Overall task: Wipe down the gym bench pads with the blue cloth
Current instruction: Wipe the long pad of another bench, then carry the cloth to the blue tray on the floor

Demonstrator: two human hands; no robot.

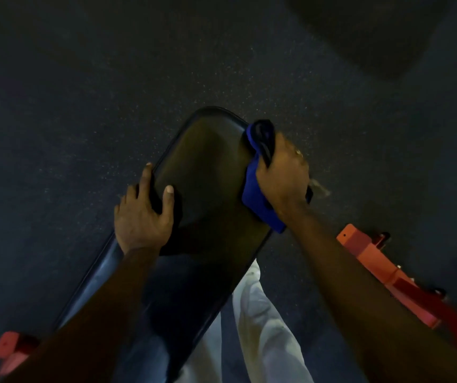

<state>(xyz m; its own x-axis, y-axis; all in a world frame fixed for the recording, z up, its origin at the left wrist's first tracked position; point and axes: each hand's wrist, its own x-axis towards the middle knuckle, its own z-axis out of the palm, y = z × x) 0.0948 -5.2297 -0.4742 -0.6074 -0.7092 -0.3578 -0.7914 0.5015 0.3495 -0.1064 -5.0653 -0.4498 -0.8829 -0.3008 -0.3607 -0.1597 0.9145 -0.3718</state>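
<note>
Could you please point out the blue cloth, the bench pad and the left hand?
blue cloth point(254, 197): head view, lower fold.
bench pad point(210, 167): head view, top surface.
left hand point(141, 217): head view, back of hand.

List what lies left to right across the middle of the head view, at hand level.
Left hand → black bench pad → blue cloth → right hand → red frame piece.

Dark speckled floor point(83, 106); red frame point(371, 261); possibly white trousers point(263, 327).
</note>
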